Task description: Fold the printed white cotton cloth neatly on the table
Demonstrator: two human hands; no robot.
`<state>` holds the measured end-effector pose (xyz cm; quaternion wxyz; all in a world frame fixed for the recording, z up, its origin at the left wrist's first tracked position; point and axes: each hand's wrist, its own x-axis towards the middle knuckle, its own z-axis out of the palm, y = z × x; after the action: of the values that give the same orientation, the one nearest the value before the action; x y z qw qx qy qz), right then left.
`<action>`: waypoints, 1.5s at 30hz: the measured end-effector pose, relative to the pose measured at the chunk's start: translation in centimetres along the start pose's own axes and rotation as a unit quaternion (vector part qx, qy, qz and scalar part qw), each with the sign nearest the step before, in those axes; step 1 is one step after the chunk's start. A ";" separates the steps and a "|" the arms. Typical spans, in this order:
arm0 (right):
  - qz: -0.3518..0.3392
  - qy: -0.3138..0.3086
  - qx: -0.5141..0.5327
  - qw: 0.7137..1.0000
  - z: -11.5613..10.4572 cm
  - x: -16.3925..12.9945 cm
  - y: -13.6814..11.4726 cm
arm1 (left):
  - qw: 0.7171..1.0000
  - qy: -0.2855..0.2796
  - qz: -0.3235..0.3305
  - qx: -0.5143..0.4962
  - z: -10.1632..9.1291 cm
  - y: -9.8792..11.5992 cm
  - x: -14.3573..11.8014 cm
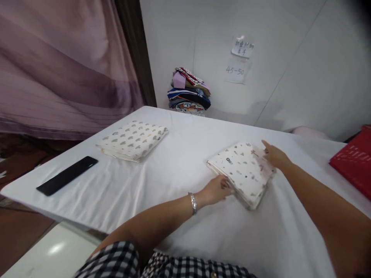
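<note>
A wide strip of bare white table (179,170) runs between the two folded cloths, open for a hand to pass from the near edge toward the wall. The spotted folded cloth (132,140) lies well left of it, and the black flat bar (67,175) sits nearer the left edge. The right folded cloth (242,170) is hemmed on both sides by the left hand (216,190) and right hand (274,155). The red basket (353,162) blocks the far right edge. A clothes stack (189,92) fills the back corner by the wall.
</note>
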<state>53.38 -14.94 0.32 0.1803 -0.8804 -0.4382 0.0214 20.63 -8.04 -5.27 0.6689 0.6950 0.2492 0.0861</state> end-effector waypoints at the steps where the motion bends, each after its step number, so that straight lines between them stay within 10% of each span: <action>1: -0.003 0.027 0.007 1.000 -0.3 0.8 -0.1 | 0.999 -0.033 0.012 0.013 0.8 0.1 0.2; 3: -0.016 0.076 0.061 0.995 -0.2 0.9 -0.8 | 0.997 -0.031 0.044 0.062 0.9 0.1 0.5; 10: -0.123 0.055 0.206 0.969 4.2 -8.3 -7.2 | 0.952 0.240 0.086 0.172 -6.6 -0.4 3.1; 17: -0.195 0.013 0.069 0.978 5.3 -12.7 -12.5 | 0.959 0.142 0.155 0.190 -7.2 -0.8 5.1; 26: -0.173 0.018 -0.076 0.982 6.3 -12.3 -15.2 | 0.939 0.148 0.185 0.248 -7.0 -0.6 5.3; 35: -0.158 0.044 -0.107 0.981 8.3 -11.9 -15.4 | 0.895 0.176 0.179 0.368 -7.0 0.1 4.8; 45: -0.181 0.064 -0.093 0.977 8.8 -11.9 -14.8 | 0.926 0.110 0.213 0.293 -7.3 -0.1 4.2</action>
<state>33.09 -13.42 -4.32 0.1261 -0.7988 -0.5781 -0.1085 20.91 0.37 -5.61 0.3700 0.8827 0.1815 0.2257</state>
